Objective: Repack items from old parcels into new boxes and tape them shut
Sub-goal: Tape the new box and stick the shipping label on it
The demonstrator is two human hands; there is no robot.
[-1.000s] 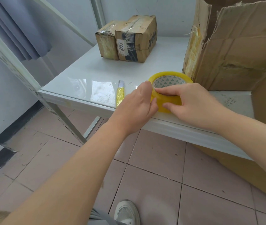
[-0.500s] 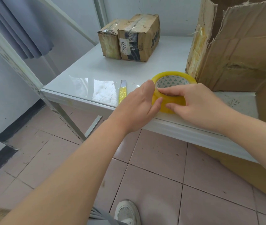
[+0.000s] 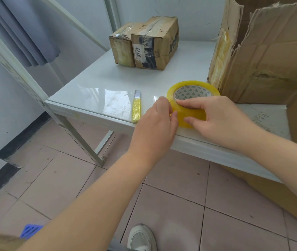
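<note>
The roll of yellow tape [image 3: 192, 98] lies flat on the white table [image 3: 97, 82], near its front edge, with both hands on it. The right hand [image 3: 214, 120] grips the roll: the forefinger is hooked over the rim into the core and the thumb presses the outer wall. The left hand [image 3: 156, 124] rests against the left side of the roll with its fingers curled toward the tape surface; the fingertips are hidden, so whether they pinch a tape end cannot be told.

Just left of the left hand, a yellow-handled utility knife [image 3: 136, 109] lies on the table, apart from the hand. Beyond both hands, two taped parcels [image 3: 144, 44] stand side by side, touching. To the right, behind the right hand, a large torn cardboard box [image 3: 267, 57] stands just beside the roll.
</note>
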